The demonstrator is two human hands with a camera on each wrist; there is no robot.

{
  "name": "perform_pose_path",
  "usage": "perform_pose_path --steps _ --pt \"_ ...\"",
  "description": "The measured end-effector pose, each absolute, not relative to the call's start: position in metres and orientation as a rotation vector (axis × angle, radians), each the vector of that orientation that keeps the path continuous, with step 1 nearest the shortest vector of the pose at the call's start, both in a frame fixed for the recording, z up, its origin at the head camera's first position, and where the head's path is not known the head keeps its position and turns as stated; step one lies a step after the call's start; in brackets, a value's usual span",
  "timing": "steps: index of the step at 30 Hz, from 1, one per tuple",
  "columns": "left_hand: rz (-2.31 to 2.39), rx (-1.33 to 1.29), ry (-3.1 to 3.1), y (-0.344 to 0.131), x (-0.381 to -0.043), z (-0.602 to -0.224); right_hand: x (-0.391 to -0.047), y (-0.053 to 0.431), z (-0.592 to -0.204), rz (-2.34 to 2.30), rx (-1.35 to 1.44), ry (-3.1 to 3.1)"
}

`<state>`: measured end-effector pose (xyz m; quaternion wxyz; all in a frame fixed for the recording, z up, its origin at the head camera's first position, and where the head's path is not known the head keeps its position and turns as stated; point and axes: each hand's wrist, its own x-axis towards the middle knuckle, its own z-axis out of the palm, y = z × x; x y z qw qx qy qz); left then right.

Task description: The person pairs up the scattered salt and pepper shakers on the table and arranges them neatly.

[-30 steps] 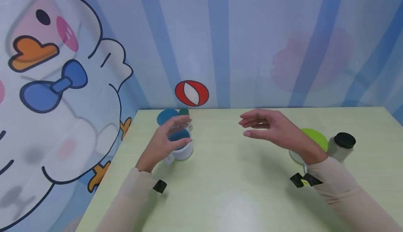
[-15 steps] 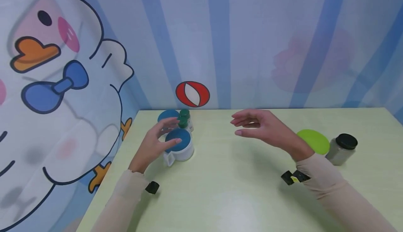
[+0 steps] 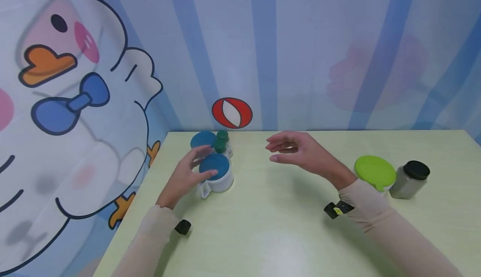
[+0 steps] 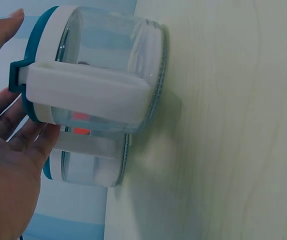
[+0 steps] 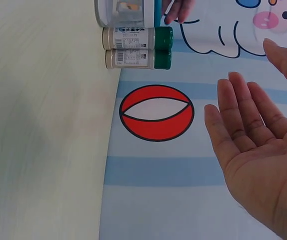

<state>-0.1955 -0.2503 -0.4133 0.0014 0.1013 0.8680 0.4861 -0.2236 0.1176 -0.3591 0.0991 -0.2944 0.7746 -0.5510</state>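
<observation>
A clear jar with a blue lid (image 3: 218,165) and a white handle stands at the left of the table. My left hand (image 3: 182,179) is beside it, thumb and fingers spread around the lid's left side. The left wrist view shows this glass jar (image 4: 108,45) between thumb and fingers, the thumb apart from the lid; whether the fingers touch it I cannot tell. A second blue-lidded jar (image 3: 202,138) stands behind. Next to them are two seasoning bottles (image 5: 133,38) with green caps. My right hand (image 3: 298,149) hovers over the middle of the table, fingers relaxed, holding nothing.
On the right of the table (image 3: 270,227) stand a container with a bright green lid (image 3: 374,170), partly behind my right sleeve, and a clear jar with a black cap (image 3: 409,181). A patterned wall (image 3: 300,51) rises along the back and left.
My right hand has moved left, uncovering more of the green-lidded container. The left hand has drawn slightly left off the near jar's lid, baring the lid and the green caps.
</observation>
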Motion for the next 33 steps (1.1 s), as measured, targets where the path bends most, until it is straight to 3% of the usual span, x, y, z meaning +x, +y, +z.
perform_pose_path --steps 33 --pt "1.439 0.179 2.687 -0.242 -0.179 -0.423 -0.256 0.041 -0.397 -1.702 -0.849 2.216"
